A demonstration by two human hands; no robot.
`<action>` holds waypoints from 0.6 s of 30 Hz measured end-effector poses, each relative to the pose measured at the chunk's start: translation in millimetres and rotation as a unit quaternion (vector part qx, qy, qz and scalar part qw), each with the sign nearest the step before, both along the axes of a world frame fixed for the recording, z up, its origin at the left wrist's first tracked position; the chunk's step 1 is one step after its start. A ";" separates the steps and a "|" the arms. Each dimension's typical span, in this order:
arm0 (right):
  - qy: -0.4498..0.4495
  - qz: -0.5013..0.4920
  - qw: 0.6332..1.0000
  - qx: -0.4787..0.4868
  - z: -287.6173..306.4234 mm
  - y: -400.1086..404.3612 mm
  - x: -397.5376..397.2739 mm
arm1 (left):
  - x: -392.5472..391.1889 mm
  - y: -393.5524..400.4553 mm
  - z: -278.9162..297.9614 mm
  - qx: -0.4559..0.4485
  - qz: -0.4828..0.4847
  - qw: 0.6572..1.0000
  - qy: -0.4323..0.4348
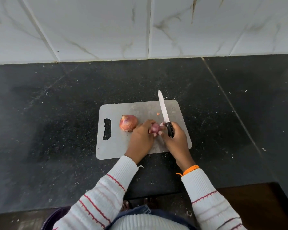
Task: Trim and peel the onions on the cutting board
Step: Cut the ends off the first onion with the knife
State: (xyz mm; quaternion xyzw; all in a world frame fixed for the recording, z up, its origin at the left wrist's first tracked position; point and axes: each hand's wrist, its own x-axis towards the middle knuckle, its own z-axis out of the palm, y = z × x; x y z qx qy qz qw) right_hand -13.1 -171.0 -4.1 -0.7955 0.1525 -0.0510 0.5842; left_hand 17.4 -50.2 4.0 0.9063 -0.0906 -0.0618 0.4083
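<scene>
A grey cutting board (116, 146) lies on the dark counter. An unpeeled brown-red onion (128, 122) sits on its left part, near the handle slot. My left hand (142, 138) grips a smaller purple onion (155, 127) above the board's middle. My right hand (175, 138) holds a black-handled knife (163, 108), its blade pointing away from me, and its thumb touches the purple onion's right end. A small scrap of onion skin (158, 114) lies on the board left of the blade.
The black speckled counter (56, 113) stretches on all sides of the board. A white marbled tile wall (140, 27) rises behind it. The counter's front edge runs below my sleeves, with a dark purple bin rim (53, 218) at the lower left.
</scene>
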 end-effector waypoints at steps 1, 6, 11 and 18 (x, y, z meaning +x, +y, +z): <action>0.002 0.002 1.000 -0.010 -0.5 -0.8 1.5 | -1.7 -0.4 -0.9 0.012 -0.006 1.000 -0.012; 0.023 0.004 0.999 -0.031 -4.1 -1.5 4.2 | -1.9 -1.3 -3.2 0.092 -0.030 0.993 -0.064; 0.019 -0.006 0.994 -0.104 6.2 -1.8 -6.1 | -3.3 -6.6 1.3 0.098 -0.027 0.992 -0.078; 0.081 0.052 0.980 -0.175 14.9 3.8 -40.0 | -3.3 -6.9 3.1 0.079 -0.008 0.993 -0.090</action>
